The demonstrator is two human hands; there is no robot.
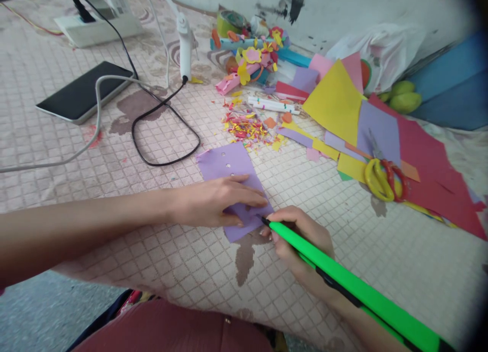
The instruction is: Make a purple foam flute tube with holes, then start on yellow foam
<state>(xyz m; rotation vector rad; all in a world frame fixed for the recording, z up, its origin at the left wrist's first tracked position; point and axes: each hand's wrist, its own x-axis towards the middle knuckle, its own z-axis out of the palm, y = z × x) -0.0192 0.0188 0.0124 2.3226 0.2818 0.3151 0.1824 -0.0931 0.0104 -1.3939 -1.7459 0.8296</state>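
Note:
A sheet of purple paper (241, 158) lies on the patterned cloth, with a line of small holes in it and one corner crumpled. My left hand (224, 199) rests flat across the paper, fingers stretched out, pressing it to the cloth. In my right hand (301, 235) is a long bright green utility knife (335, 270) with black parts. Its dark tip touches or hovers just over the paper's lower right part, close to my left fingertips; I cannot tell which. Part of the row of holes is hidden under my left hand.
Small paper scraps (247, 127) are heaped beyond the paper. Yellow-and-red scissors (383, 176) lie on coloured sheets (423, 158) at right. A glue gun (185, 47) stands at the back, its black cord (152, 164) looping near the paper. A black tablet-like slab (84, 90) lies left.

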